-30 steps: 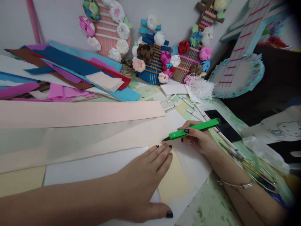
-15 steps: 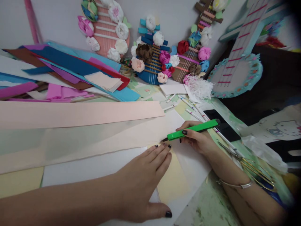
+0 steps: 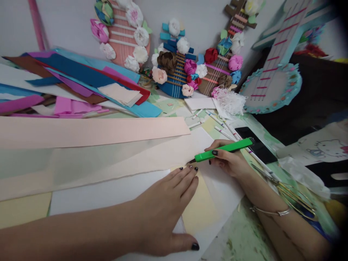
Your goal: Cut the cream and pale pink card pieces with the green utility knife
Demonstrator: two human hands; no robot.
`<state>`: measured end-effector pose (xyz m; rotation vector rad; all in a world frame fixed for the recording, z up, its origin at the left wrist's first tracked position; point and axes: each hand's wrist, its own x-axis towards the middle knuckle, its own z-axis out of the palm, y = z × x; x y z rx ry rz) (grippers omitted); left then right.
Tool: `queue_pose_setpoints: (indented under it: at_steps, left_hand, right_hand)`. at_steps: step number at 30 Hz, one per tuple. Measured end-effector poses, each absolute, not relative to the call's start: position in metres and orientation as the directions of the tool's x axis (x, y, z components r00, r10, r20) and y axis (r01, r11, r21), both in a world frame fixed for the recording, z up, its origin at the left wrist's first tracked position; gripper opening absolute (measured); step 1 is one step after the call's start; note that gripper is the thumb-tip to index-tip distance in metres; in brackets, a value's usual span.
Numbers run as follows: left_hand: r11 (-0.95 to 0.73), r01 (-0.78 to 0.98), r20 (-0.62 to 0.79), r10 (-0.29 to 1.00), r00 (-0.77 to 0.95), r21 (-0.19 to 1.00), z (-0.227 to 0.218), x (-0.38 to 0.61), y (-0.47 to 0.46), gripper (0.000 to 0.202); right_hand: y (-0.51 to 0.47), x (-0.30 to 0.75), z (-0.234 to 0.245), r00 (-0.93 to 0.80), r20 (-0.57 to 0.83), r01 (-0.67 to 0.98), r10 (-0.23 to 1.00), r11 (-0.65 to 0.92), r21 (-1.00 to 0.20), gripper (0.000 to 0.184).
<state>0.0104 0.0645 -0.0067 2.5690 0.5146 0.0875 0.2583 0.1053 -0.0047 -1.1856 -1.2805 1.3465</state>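
Observation:
My left hand lies flat with fingers stretched out, pressing on a white sheet and a pale yellow sheet. My right hand is closed around a bright green utility knife. The knife's dark tip rests at the right end of a long pale pink paper strip, just above my left fingertips. Another long pink strip lies further back.
Coloured paper sheets are piled at the back left. Paper guitars with flowers lean on the wall, a larger teal one at right. A black phone, thin sticks and gold scissors lie near my right arm.
Almost nothing has moved. The knife tip stays at the strip's end, with only a slight shift of the view.

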Motion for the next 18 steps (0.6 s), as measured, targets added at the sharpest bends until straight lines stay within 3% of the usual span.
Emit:
queue_pose_setpoints:
  at_steps: [9,18]
  left_hand:
    - [-0.798,0.341,-0.024,0.38,0.924,0.497,-0.0075,0.0103,0.0642,0.093]
    - [-0.799,0.343,-0.032,0.378,0.925,0.495,-0.0062,0.0098,0.0641,0.093]
  right_hand:
    - [0.104,0.2584,-0.0007,-0.116,-0.031,0.091,0.993,-0.021,-0.996,0.019]
    - [0.1043,0.2593,0.0008,-0.126,-0.035,0.061,0.991,-0.027,-0.998,0.016]
